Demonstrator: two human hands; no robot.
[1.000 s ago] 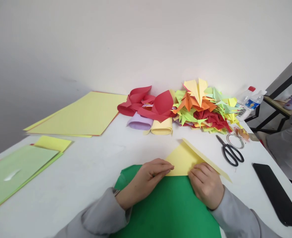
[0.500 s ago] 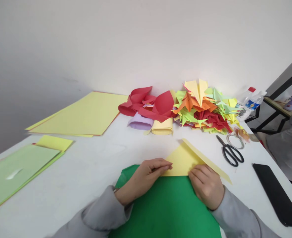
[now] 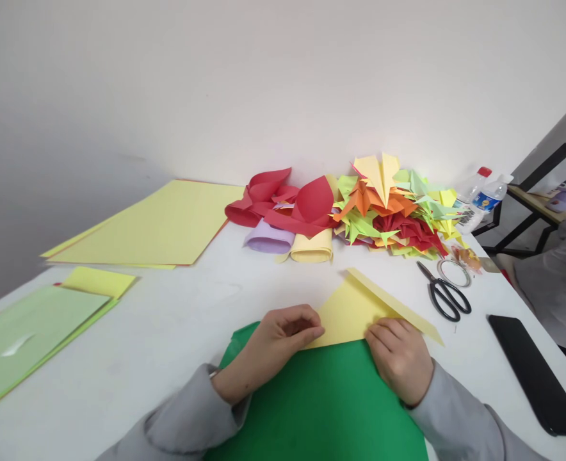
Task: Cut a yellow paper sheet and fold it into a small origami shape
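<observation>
A yellow sheet of paper (image 3: 345,314) lies partly over a large green sheet (image 3: 321,403) in front of me. Its right side is folded up into a flap that stands at a slant. My left hand (image 3: 280,336) is closed in a pinch on the sheet's left corner, thumb against fingertips. Curled fingers of my right hand (image 3: 401,362) hold the near edge of the yellow sheet at the foot of the raised flap. The right thumb is hidden from view.
Black-handled scissors (image 3: 446,294), a tape roll (image 3: 454,273) and a black phone-like slab (image 3: 535,371) lie at right. Folded paper pieces (image 3: 398,211), red rolled paper (image 3: 307,208) and bottles (image 3: 487,195) stand behind. Yellow sheets (image 3: 148,224) and green sheets (image 3: 33,339) lie left.
My left hand has shifted slightly left and its fingers have arched, leaving a gap above the thumb. My right hand stays about where it was on the yellow paper. The view has moved slightly.
</observation>
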